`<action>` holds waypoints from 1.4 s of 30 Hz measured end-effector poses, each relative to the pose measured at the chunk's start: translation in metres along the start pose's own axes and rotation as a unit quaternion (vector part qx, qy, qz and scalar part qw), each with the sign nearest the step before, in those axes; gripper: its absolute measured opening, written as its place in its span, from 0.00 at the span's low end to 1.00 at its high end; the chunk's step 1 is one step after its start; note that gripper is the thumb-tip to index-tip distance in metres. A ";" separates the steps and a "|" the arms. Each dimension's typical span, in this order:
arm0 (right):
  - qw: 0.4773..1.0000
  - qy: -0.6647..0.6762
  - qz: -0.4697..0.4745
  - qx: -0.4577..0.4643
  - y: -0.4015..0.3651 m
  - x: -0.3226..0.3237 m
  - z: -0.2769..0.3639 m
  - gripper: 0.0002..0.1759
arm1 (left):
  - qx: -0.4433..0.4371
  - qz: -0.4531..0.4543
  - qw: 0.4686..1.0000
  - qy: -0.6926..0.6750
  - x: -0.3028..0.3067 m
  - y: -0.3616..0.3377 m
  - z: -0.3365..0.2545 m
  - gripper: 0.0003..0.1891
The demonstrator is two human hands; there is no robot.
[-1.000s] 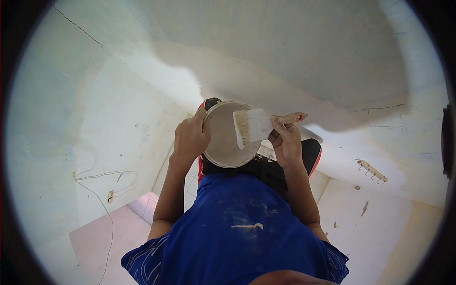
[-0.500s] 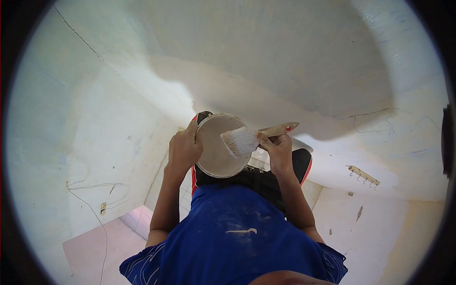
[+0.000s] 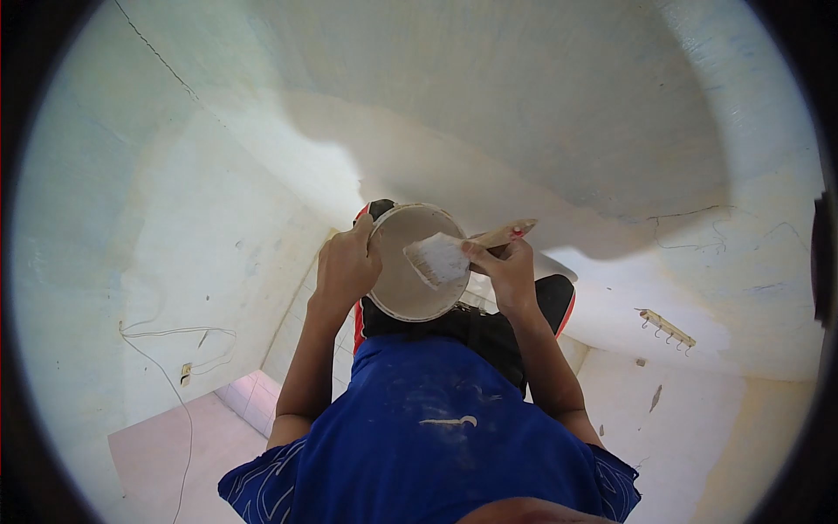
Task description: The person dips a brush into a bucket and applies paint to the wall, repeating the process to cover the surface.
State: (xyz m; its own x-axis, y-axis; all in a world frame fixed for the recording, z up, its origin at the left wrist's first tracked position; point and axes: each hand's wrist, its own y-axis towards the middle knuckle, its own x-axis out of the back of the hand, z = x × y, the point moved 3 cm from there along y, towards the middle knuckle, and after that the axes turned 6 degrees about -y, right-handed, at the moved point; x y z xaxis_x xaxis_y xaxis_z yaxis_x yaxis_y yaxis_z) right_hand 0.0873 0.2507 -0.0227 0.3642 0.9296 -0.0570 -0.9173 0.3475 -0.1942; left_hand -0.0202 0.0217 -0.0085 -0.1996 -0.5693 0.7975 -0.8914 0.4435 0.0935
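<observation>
My left hand [image 3: 347, 262] grips the left rim of a round white bucket [image 3: 397, 301], its thumb on the inside and the fingers hidden behind the outer wall. In my right hand [image 3: 506, 275] is a wide paintbrush [image 3: 441, 259], pinched near the base of its wooden handle. The handle points up to the right and has a red mark near its end. White paint coats the bristles, which overlap the bucket's opening in this view. The bucket is held over my lap, in front of my blue shirt.
A patchy, partly painted wall [image 3: 524, 113] rises ahead. A hook rail [image 3: 666, 327] is fixed on the right wall. On the left wall, loose wires [image 3: 175, 332] hang near a small socket box [image 3: 186, 374]. White floor tiles [image 3: 342, 358] show beside my legs.
The paintbrush has shifted slightly left and lower into the bucket's opening, its handle tilting a little more upward. The bucket and my left hand have moved slightly to the right.
</observation>
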 end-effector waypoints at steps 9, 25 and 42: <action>0.950 0.266 0.005 -0.163 0.005 0.008 -0.027 0.14 | 0.000 0.000 1.000 -0.002 0.002 0.003 0.002 0.12; 0.931 0.343 0.021 -0.120 -0.002 0.006 -0.061 0.17 | -0.014 -0.025 0.999 -0.043 -0.001 0.004 0.018 0.09; 0.915 0.393 -0.062 -0.061 -0.023 0.018 0.002 0.13 | -0.001 0.053 0.999 0.011 0.045 0.006 -0.001 0.16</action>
State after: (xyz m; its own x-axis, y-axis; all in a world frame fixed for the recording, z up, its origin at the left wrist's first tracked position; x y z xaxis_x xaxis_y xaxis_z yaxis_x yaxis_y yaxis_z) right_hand 0.1145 0.2594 -0.0171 0.5112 0.4911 -0.7053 -0.8539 0.3838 -0.3515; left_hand -0.0342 -0.0003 0.0284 -0.2829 -0.5044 0.8158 -0.8654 0.5010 0.0096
